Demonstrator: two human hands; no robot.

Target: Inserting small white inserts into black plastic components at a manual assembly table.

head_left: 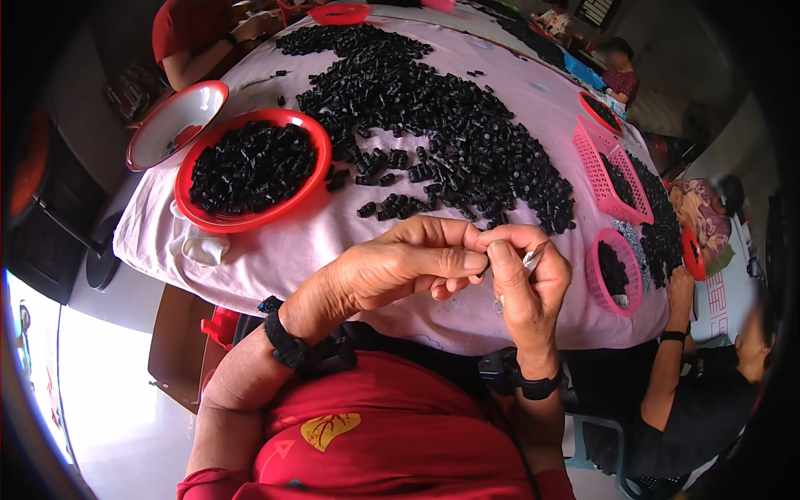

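My left hand and my right hand meet fingertip to fingertip just above the near edge of the table. A thin metal tool, like tweezers, is pinched in my right hand. My left thumb and forefinger close on something tiny at the tool's tip; it is too small to make out. Just beyond my hands, a large heap of small black plastic pieces is spread over the pink tablecloth. A red round bowl full of the same black pieces stands to the left.
A red-rimmed white bowl sits at the far left. Pink baskets with black pieces stand on the right. Another person's arm reaches in at the right; other people sit at the far left and far right.
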